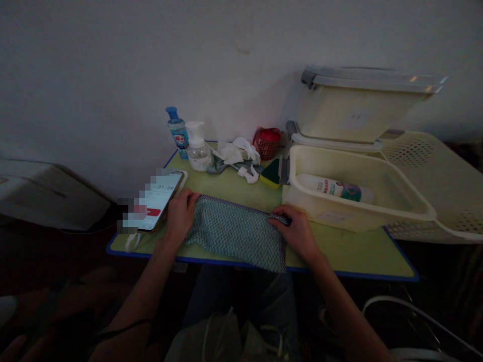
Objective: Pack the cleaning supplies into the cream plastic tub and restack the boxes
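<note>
Sitting along the wall, the green table with the blue edging is the big item here. Next size down is the cream perforated basket off to the right, then the open cream box, with a white bottle lying on its side in it.

Then there's the blue-green cloth, between the phone and the box by the near edge of the table. Its long axis runs left to right, tilted a bit so the right end is closer to the person. The dark-trimmed long edge faces the wall, and the lower right corner points at the person, right at the blue edging.

Left hand has the upper left corner pinched, right hand is pinching near the upper right one. The lit phone is just left of the left hand. Smallest of the bunch is the green-and-yellow sponge beside the box.
</note>
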{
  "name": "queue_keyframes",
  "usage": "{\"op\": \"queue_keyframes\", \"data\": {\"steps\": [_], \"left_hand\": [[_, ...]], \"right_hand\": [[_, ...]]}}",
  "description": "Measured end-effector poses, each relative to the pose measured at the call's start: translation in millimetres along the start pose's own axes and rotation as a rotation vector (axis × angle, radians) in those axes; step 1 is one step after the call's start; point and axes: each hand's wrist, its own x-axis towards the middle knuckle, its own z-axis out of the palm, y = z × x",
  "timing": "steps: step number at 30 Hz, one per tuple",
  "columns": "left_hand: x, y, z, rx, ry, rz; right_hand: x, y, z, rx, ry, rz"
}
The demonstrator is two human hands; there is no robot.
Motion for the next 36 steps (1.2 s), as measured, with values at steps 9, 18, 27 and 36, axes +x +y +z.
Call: {"op": "queue_keyframes", "data": {"steps": [9, 18, 27, 36], "left_hand": [[-1.2, 3.8, -3.5, -0.069, 0.062, -0.009], [-3.5, 5.8, -4.0, -0.070, 0.107, 0.001], [-2.3, 3.1, -2.2, 0.004, 0.027, 0.048], [0.8, -0.7, 3.2, 0.257, -0.125, 0.085]], "right_hand": [[-3.2, 3.9, 0.5, 0.191, 0.168, -0.081], [-5.7, -1.4, -2.2, 0.038, 0.412, -0.347], [-8.7, 7.2, 0.0, -0.184, 0.401, -0.303], [-10.1, 0.5, 3.1, -0.659, 0.155, -0.148]]}}
